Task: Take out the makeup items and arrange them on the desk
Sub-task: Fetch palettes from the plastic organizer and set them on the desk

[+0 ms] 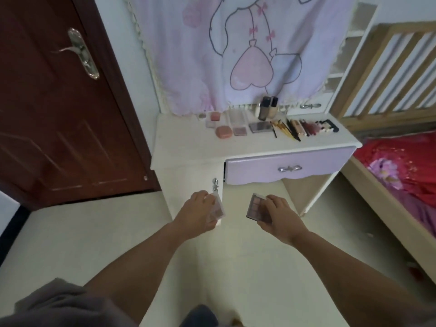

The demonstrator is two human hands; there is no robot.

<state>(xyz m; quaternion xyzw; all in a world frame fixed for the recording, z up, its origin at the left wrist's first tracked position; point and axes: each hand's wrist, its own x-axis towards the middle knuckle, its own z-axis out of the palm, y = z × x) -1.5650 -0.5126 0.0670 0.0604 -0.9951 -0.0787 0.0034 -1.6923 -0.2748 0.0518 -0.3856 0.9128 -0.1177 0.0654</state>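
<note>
While both forearms reach forward from the bottom of the frame, each hand carries a flat makeup palette low in the centre, in front of the white table. The left hand [198,210] has its fingers curled round a clear-lidded pinkish eyeshadow palette [217,208], gripping it by the edges, with the case tilted and its long axis running from upper left to lower right. The right hand [278,213] pinches a rectangular mauve eyeshadow palette [256,205] along its right side, pans facing up, long axis roughly top to bottom in the frame.

Both cases look light, rigid and smooth; I judge the plastic slippery and the pressed powder fragile if dropped, so a hold across the short edges suits them best.

Beyond the hands, the lilac drawer front with a silver bow handle [289,168] stands slightly out from the white table [184,147]. Further back on the tabletop, a row is already laid out: a round pink compact [223,132], clear-lidded blush and shadow cases, a dark grey palette [260,126], two upright foundation bottles [267,110], then brushes and lip products toward the right. A pink printed cloth [236,50] hangs behind.
</note>
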